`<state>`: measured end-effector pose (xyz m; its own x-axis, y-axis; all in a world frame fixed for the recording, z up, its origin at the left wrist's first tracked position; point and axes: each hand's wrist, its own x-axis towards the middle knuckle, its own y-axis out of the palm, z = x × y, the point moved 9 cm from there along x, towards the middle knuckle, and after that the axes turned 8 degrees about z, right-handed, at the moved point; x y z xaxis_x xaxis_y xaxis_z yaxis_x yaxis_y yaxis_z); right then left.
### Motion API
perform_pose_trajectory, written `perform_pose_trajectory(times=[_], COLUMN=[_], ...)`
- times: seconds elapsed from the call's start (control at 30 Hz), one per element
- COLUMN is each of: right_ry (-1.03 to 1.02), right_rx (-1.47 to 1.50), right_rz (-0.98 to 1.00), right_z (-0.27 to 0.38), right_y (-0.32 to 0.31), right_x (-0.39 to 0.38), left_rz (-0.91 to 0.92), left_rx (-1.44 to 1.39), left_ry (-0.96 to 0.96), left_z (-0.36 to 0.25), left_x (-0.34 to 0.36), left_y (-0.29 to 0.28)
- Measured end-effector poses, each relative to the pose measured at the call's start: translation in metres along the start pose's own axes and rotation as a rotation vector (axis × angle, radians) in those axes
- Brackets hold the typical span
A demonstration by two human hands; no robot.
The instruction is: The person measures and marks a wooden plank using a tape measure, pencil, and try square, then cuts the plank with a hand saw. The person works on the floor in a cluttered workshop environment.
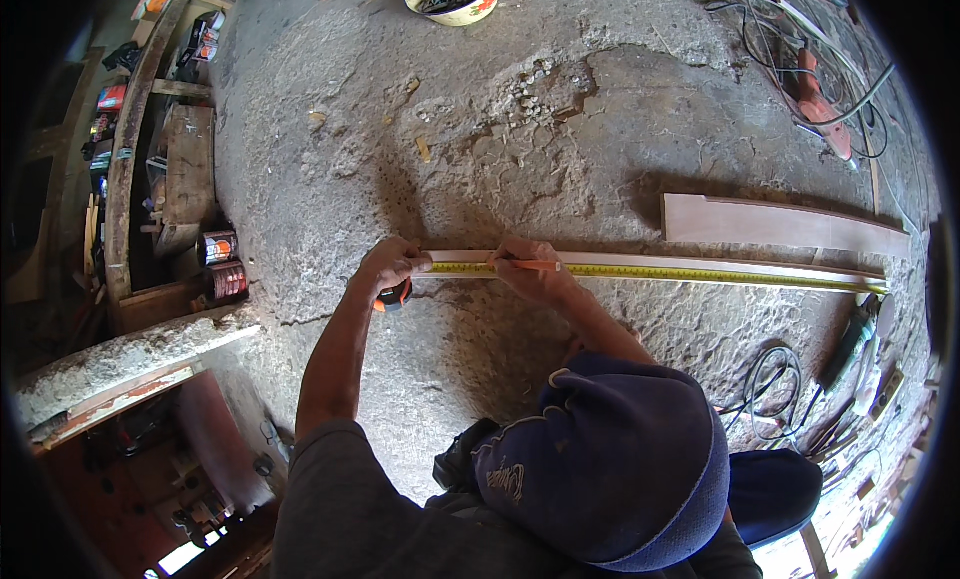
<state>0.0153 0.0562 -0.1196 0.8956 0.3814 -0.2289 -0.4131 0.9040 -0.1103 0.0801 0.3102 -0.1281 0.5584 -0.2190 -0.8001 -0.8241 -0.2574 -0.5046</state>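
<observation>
A long, narrow strip of pale wood (720, 262) runs from the middle of the view toward the right. Along its length lies a yellow tape measure blade (650, 272), drawn out to the strip's right end. My left hand (388, 266) is closed around the black and orange tape measure case (396, 297) at the strip's left end. Between the fingers of my right hand (530, 277) is an orange pencil (545, 266), held across the strip. Its tip is close to the tape, but contact is too small to tell.
Beyond the strip rests a wider curved board (770, 222). A red power tool (825, 109) with tangled cords lies far right; a green one (850, 336) sits nearer. An enamel bowl (467, 16) stands at the top. Wooden shelving (130, 159) with cans lines the left. A blue cap (610, 459) covers the lower middle.
</observation>
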Motion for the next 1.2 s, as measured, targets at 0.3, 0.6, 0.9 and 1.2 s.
perform_pose_trajectory(times=[0.3,0.6,0.9,1.2], right_ry=[0.006,0.006,0.039,0.042], right_rx=[-0.017,0.006,-0.017,-0.013], right_rz=[0.01,-0.008,-0.003,-0.003], right_z=[-0.0002,0.0008,-0.001,-0.0027], right_y=[0.0,-0.0008,0.0001,0.0011], right_x=[-0.0006,-0.0014,0.0006,-0.0006], left_rz=[0.007,0.002,0.009,0.003], left_rx=[0.032,0.011,0.022,0.007], left_ry=[-0.054,-0.054,-0.042,-0.027], left_z=[-0.0034,0.0012,-0.0036,-0.0066], left_x=[-0.004,-0.0023,-0.0039,-0.0053], left_y=[-0.0014,-0.0008,-0.0011,-0.0009])
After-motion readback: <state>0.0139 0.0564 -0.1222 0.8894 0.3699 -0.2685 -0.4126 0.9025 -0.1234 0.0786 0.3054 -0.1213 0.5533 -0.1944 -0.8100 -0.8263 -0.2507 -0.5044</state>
